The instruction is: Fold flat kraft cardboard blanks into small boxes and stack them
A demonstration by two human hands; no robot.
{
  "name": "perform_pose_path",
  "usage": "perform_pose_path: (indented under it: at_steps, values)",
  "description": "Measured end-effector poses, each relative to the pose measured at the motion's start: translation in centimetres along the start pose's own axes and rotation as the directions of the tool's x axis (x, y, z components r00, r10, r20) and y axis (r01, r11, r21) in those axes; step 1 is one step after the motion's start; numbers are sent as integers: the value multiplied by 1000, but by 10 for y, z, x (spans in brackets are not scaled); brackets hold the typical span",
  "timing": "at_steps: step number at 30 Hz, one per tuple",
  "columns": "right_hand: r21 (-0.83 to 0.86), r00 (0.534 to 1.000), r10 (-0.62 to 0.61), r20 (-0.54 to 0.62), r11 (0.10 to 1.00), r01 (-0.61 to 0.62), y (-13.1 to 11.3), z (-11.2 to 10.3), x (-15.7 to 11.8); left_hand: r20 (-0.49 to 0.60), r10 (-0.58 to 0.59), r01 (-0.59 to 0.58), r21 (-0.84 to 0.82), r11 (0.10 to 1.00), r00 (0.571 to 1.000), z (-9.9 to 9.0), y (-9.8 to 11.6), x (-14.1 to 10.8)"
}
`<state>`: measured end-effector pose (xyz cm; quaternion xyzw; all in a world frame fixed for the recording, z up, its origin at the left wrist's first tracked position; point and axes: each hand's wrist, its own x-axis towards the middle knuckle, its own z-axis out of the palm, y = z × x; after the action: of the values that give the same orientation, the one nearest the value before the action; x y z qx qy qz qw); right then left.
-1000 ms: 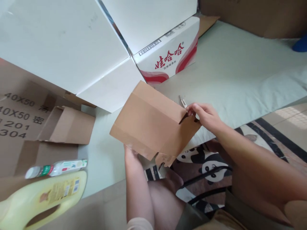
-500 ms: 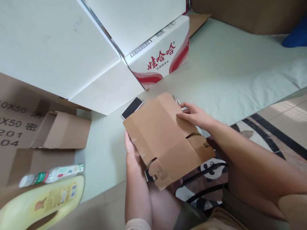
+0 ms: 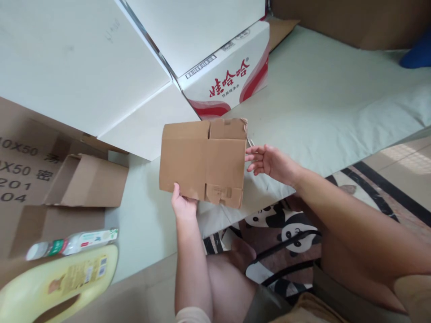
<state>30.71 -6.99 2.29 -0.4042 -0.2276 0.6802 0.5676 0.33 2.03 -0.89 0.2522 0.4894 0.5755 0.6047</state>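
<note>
Pale green cloth (image 3: 336, 98) covers the long surface across the scene, with big plain white boxes (image 3: 67, 67) standing at its back left. Brown cardboard with black printed figures (image 3: 20, 179) lies along the far left, and a white carton with red lettering and red curves (image 3: 229, 80) sits beside the white boxes. At lower left lies a pale yellow plastic jug with a handle (image 3: 84, 278). Centrally, a creased brown cardboard piece with end flaps (image 3: 183, 161) is held above the cloth: the left hand (image 3: 184, 204) grips its lower edge, thumb on the near face. Loosely open and holding nothing, the right hand (image 3: 272, 163) has its fingertips at the piece's right edge; whether they touch is unclear. Next to the jug rests a clear bottle with a white cap and green label (image 3: 70, 244).
</note>
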Motion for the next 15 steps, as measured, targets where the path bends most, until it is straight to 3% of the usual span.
perform_pose_path:
  at_steps: [4,7,10,12,15]
  values:
    - [-227,999,7,-37,974,-15,12,10,-2,18,-53,53,21,998,998,3,-7,0]
    - [-229,991,2,-130,973,-32,8,14,-15,59,-90,88,43,995,994,9,-7,-4]
    - [-204,971,-75,-228,979,27,-4,2,-43,141,-144,144,6,990,980,17,0,-10]
    - [-227,926,-156,-345,971,79,-13,-17,-71,162,-185,194,-38,980,969,20,7,-14]
    - [-372,771,-366,-520,910,181,-36,-55,-110,136,-228,242,-92,966,964,21,15,-19]
